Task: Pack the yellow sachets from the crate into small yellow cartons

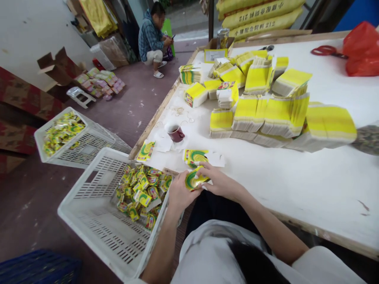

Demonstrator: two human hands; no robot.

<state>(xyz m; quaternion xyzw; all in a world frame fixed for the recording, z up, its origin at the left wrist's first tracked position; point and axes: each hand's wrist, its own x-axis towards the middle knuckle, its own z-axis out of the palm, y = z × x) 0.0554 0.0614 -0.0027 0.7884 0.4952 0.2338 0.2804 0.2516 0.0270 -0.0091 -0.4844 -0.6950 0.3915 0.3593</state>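
Close to the table's near edge, my left hand (pixel 181 192) grips a small yellow and green printed carton (pixel 192 180) from its left side. My right hand (pixel 216 179) has its fingers closed over the top and right side of the same carton, so both hands are on it. Just beyond lies a flat pile of printed cartons (pixel 195 156) on the white table. To the left of my hands, a white plastic crate (pixel 97 209) holds many small yellow cartons (pixel 142 197).
Stacks of flat yellow cartons (pixel 251 112) cover the table's far middle. A dark red cup (pixel 176 133) stands near the left edge. Red scissors (pixel 324 50) and a red bag (pixel 363 51) lie far right. Another filled crate (pixel 89 148) is on the floor; a person (pixel 151 37) squats beyond.
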